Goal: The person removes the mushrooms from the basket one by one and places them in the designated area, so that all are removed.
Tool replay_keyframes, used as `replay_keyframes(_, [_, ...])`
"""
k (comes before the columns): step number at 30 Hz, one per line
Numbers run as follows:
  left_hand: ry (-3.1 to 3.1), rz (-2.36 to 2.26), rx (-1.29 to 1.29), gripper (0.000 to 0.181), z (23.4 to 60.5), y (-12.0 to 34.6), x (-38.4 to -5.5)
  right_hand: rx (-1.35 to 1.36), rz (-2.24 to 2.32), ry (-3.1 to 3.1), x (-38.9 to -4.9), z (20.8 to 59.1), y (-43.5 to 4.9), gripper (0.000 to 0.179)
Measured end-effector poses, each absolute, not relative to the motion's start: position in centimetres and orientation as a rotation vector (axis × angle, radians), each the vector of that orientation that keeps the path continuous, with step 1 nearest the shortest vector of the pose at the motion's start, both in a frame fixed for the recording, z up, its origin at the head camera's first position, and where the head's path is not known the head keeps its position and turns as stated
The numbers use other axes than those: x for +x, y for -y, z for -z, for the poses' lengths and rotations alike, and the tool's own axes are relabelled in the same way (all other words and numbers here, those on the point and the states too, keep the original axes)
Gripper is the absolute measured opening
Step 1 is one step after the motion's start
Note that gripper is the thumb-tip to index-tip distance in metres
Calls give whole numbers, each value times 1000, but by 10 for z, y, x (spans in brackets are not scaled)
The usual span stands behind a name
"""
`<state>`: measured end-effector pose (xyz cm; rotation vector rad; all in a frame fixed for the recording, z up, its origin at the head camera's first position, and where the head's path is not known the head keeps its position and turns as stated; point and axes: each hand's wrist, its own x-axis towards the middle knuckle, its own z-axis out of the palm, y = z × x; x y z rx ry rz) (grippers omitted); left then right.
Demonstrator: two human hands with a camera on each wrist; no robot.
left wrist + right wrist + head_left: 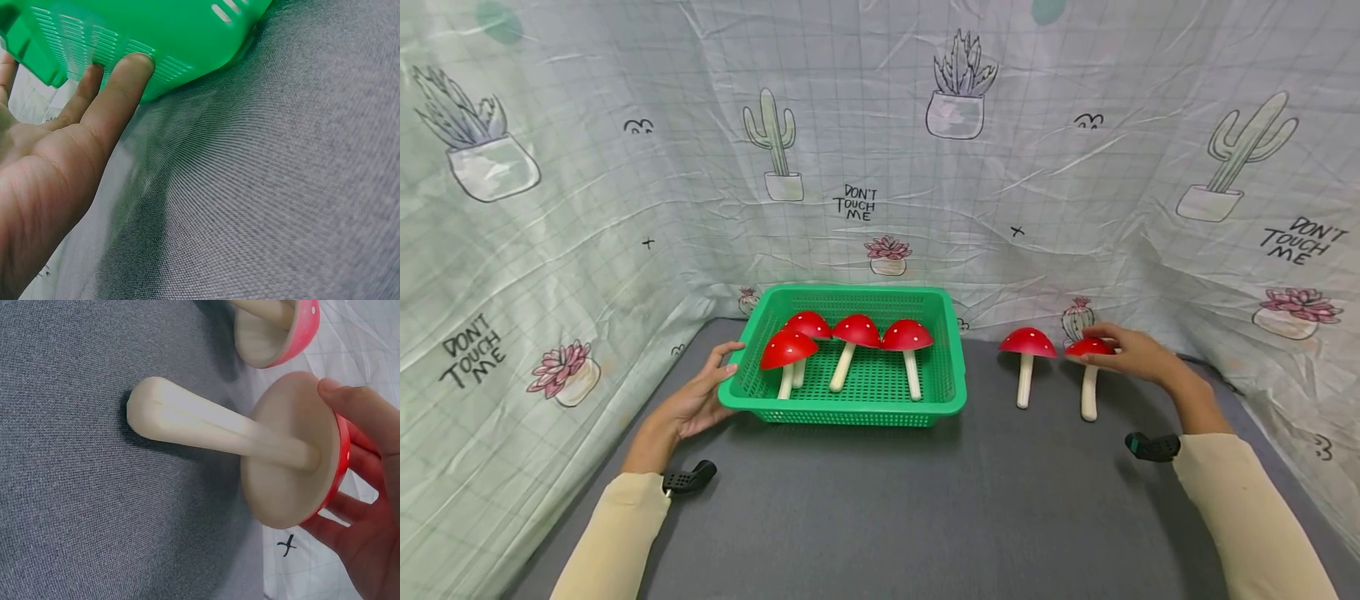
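Observation:
Several toy mushrooms with red, white-dotted caps and pale stems, among them a front-left mushroom (787, 350), lie in a green plastic basket (850, 407). At the basket's left end is my left hand (700, 396); in the left wrist view its extended fingers (119, 94) touch the slotted outer wall. My right hand (1131, 354) grips the red cap of a toy mushroom (1088, 392), thumb on the cap's edge and fingers round its back. This mushroom's stem (194, 422) points away from the palm, close over the cloth; whether it touches, I cannot tell. Another mushroom (1027, 358) lies just left of it.
Grey cloth (880, 508) covers the table. A pale printed curtain (880, 150) with cactus drawings encloses the back and both sides, close behind the basket and mushrooms. Each wrist carries a black device, such as the right wrist camera (1152, 447).

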<state>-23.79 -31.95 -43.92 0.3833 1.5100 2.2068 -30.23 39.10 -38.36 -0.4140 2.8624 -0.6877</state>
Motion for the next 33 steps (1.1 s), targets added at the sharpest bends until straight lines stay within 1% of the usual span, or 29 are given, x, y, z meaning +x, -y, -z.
replay_keyframes(6, [-1503, -2211, 384, 36, 438, 319, -237, -478, 680, -2890, -304, 385, -387, 70])
replay_keyframes(14, [-1515, -2202, 379, 36, 438, 319, -236, -512, 725, -2931, -303, 395, -386, 66])
replay_keyframes(19, [-1512, -2203, 389, 36, 437, 319, -236, -435, 733, -2891, -304, 397, -388, 70])
replay_keyframes(26, [-1505, -2210, 409, 35, 438, 320, -236, -280, 723, -2832, -304, 398, -389, 81])
replay_keyframes(33, [-1485, -2215, 404, 34, 438, 319, -236, -303, 769, -2848, -304, 401, -390, 79])
